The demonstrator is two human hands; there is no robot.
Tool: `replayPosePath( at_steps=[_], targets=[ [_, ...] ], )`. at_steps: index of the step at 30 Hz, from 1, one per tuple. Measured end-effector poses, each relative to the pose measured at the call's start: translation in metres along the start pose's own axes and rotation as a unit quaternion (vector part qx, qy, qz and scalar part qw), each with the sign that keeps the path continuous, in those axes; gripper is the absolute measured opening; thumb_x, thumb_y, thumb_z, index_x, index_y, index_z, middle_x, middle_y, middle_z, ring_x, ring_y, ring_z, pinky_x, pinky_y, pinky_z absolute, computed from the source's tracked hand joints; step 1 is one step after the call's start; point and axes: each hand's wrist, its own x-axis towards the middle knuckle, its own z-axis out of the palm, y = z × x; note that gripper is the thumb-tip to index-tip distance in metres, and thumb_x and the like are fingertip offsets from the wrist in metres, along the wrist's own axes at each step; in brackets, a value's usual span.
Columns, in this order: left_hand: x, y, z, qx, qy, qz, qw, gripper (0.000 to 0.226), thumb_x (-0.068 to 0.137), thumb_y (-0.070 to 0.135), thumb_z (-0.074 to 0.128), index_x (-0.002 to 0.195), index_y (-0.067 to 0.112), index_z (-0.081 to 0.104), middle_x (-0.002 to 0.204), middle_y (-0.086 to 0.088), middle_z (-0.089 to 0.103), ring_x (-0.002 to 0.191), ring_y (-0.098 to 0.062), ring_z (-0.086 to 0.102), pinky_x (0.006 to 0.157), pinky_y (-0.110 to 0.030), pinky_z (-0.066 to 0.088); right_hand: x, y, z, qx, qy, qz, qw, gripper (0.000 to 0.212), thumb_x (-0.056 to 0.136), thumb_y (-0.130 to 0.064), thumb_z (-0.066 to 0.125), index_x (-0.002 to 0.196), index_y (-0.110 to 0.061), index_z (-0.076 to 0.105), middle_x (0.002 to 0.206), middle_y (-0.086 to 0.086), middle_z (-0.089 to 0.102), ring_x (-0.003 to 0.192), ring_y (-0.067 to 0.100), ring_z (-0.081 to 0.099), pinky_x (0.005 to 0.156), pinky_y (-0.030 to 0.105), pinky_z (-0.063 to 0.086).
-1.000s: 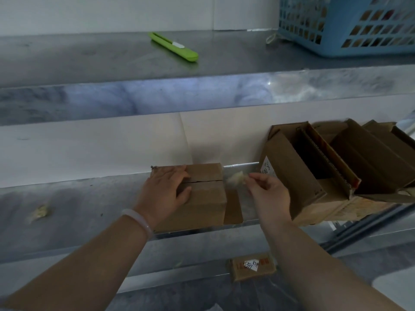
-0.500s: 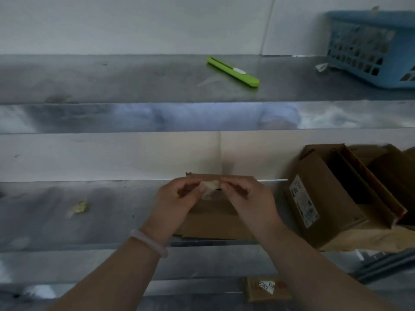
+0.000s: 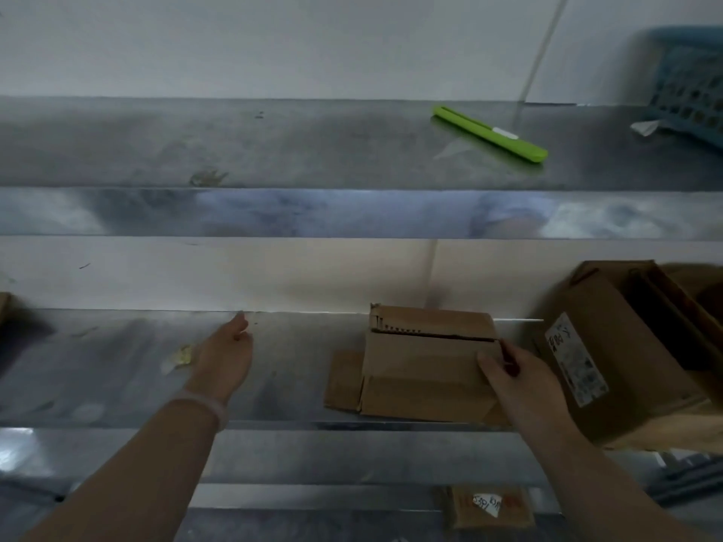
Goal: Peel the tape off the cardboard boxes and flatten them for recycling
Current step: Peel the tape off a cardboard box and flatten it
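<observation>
A small brown cardboard box [image 3: 426,365] lies on the lower metal shelf [image 3: 297,385], with a slit open along its top seam and a flap spread out at its left. My right hand [image 3: 516,381] grips the box's right end, thumb on the front face and fingers round the side. My left hand [image 3: 227,354] reaches out over the shelf well left of the box, fingers stretched forward, and I see no tape in it. A crumpled wad of tape [image 3: 178,359] lies on the shelf just left of that hand.
Larger opened cardboard boxes [image 3: 610,357] crowd the shelf's right end. A green utility knife [image 3: 489,134] and a blue basket [image 3: 688,91] sit on the upper shelf. A small labelled cardboard piece [image 3: 489,506] lies below, and another cardboard edge [image 3: 3,307] shows at far left.
Both hands were pinching a bit of tape over the box. Now my left hand has swung out to the left and my right hand has taken hold of the box's right end.
</observation>
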Motion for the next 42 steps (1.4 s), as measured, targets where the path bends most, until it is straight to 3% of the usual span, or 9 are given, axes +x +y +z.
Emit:
replayPosePath(
  at_steps=[3, 7, 14, 19, 23, 27, 32, 39, 42],
  targets=[
    [-0.017, 0.016, 0.013, 0.021, -0.054, 0.068, 0.996, 0.038, 0.094, 0.017, 0.056, 0.133, 0.016, 0.056, 0.117, -0.006, 0.063, 0.094, -0.019, 0.062, 0.085, -0.014, 0.043, -0.006, 0.002, 0.001, 0.010, 0.021, 0.017, 1.000, 0.031, 0.090, -0.043, 0.062, 0.117, -0.029, 0.063, 0.085, -0.025, 0.054, 0.077, -0.006, 0.051, 0.060, 0.013, 0.036],
    [-0.053, 0.035, 0.048, -0.074, -0.224, 0.113, 0.965, 0.026, 0.097, 0.024, 0.053, 0.121, 0.026, 0.064, 0.118, 0.005, 0.066, 0.105, -0.011, 0.063, 0.093, -0.035, 0.052, -0.013, 0.002, 0.000, 0.059, 0.052, 0.019, 0.997, 0.025, 0.088, -0.043, 0.064, 0.111, -0.033, 0.063, 0.092, -0.025, 0.057, 0.082, -0.007, 0.052, 0.064, 0.013, 0.037],
    [-0.065, 0.050, 0.064, -0.261, -0.301, -0.072, 0.915, 0.031, 0.099, 0.038, 0.043, 0.102, 0.021, 0.069, 0.102, -0.001, 0.073, 0.097, -0.014, 0.066, 0.085, -0.038, 0.054, -0.009, -0.005, -0.011, 0.347, -0.059, 0.219, 0.910, 0.039, 0.096, -0.048, 0.049, 0.099, -0.017, 0.073, 0.103, 0.008, 0.073, 0.100, 0.026, 0.067, 0.094, 0.050, 0.051],
    [-0.051, 0.067, 0.067, -0.018, -0.331, 0.077, 0.940, 0.011, 0.091, 0.028, 0.061, 0.093, 0.028, 0.072, 0.110, -0.007, 0.068, 0.100, -0.023, 0.064, 0.092, -0.040, 0.052, 0.004, -0.019, -0.027, 0.171, -0.186, 0.178, 0.951, 0.019, 0.093, -0.019, 0.060, 0.094, -0.025, 0.078, 0.106, 0.002, 0.071, 0.097, 0.017, 0.066, 0.085, 0.034, 0.057],
    [-0.033, 0.081, 0.068, 0.145, -0.400, 0.201, 0.883, 0.062, 0.077, 0.031, 0.077, 0.134, 0.034, 0.051, 0.143, 0.001, 0.033, 0.129, -0.015, 0.041, 0.105, -0.021, 0.033, 0.016, -0.034, -0.043, -0.008, -0.285, 0.069, 0.956, 0.053, 0.083, -0.022, 0.072, 0.131, -0.035, 0.056, 0.109, -0.010, 0.068, 0.089, 0.000, 0.066, 0.065, 0.008, 0.049],
    [-0.039, 0.088, 0.092, 0.219, -0.348, 0.156, 0.898, 0.111, 0.061, 0.059, 0.080, 0.149, 0.026, 0.021, 0.146, -0.002, 0.016, 0.133, -0.022, 0.031, 0.101, -0.019, 0.025, 0.024, -0.047, -0.020, -0.133, -0.251, 0.023, 0.959, 0.096, 0.061, -0.056, 0.083, 0.141, -0.028, 0.038, 0.129, -0.002, 0.054, 0.114, 0.015, 0.055, 0.096, 0.027, 0.048],
    [-0.054, 0.085, 0.112, 0.186, -0.268, 0.147, 0.934, 0.106, 0.062, 0.048, 0.079, 0.145, 0.032, 0.014, 0.133, -0.004, 0.029, 0.118, -0.027, 0.047, 0.101, -0.037, 0.044, 0.017, -0.046, 0.008, -0.245, -0.155, 0.035, 0.956, 0.097, 0.059, -0.059, 0.074, 0.134, -0.022, 0.025, 0.121, 0.006, 0.041, 0.111, 0.028, 0.051, 0.091, 0.039, 0.049],
    [-0.063, 0.075, 0.078, -0.026, -0.276, 0.283, 0.918, 0.082, 0.077, 0.013, 0.058, 0.130, 0.059, 0.015, 0.119, 0.013, 0.046, 0.100, -0.005, 0.056, 0.077, -0.015, 0.048, 0.006, -0.028, -0.030, 0.114, -0.109, 0.024, 0.987, 0.076, 0.081, -0.016, 0.064, 0.131, -0.051, 0.020, 0.106, -0.007, 0.058, 0.088, 0.009, 0.061, 0.057, 0.015, 0.049],
    [-0.072, 0.065, 0.063, -0.005, -0.304, 0.370, 0.878, 0.089, 0.075, 0.006, 0.052, 0.128, 0.066, 0.013, 0.107, 0.027, 0.051, 0.090, 0.003, 0.060, 0.062, -0.007, 0.046, 0.006, -0.015, -0.047, 0.239, -0.099, 0.048, 0.965, 0.071, 0.085, 0.002, 0.055, 0.134, -0.042, 0.028, 0.111, 0.006, 0.059, 0.097, 0.023, 0.061, 0.070, 0.037, 0.058]
  ],
)
